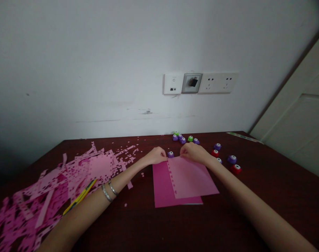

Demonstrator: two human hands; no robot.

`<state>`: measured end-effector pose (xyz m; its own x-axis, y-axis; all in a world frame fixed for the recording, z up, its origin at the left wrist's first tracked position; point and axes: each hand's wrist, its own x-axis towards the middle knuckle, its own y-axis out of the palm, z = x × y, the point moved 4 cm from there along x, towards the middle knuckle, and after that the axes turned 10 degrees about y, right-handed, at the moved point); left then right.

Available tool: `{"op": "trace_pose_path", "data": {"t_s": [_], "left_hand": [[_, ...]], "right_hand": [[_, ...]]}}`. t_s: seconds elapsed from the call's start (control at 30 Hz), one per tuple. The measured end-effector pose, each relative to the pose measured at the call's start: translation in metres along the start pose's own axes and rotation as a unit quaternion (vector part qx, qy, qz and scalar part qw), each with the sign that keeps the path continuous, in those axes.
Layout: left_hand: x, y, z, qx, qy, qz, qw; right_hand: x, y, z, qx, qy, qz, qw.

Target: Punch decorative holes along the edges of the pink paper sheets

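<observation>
A light pink paper sheet (193, 178) has a row of punched holes down its left side. It lies at an angle over a darker magenta sheet (162, 187) on the table. My left hand (157, 155) is closed, its fingertips pinching at the light sheet's top left corner. Further along the top edge, my right hand (194, 152) is closed on the same sheet, with part of the fingers hidden. Between both hands, at the sheet's far edge, stands a small purple paper punch (170, 154).
Cut pink strips (77, 175) heap on the left, with small punched bits (127, 157) around them. A yellow cutter knife (80, 196) lies there beside my left forearm. Several purple, green and red punches (232, 159) stand at the back and right. Wall sockets (218, 83) are above.
</observation>
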<state>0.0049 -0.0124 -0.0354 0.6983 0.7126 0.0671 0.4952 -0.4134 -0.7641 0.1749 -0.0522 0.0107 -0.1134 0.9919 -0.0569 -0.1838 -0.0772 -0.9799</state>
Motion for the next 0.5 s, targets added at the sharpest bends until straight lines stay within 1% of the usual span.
{"op": "trace_pose_path", "data": {"t_s": [0.27, 0.5], "left_hand": [[0.000, -0.001, 0.000, 0.033, -0.015, -0.003, 0.999], [0.000, -0.004, 0.004, 0.078, -0.041, -0.020, 0.996]], "right_hand": [[0.004, 0.006, 0.001, -0.025, 0.001, -0.031, 0.999], [0.011, 0.016, 0.002, -0.043, -0.032, -0.116, 0.992]]}}
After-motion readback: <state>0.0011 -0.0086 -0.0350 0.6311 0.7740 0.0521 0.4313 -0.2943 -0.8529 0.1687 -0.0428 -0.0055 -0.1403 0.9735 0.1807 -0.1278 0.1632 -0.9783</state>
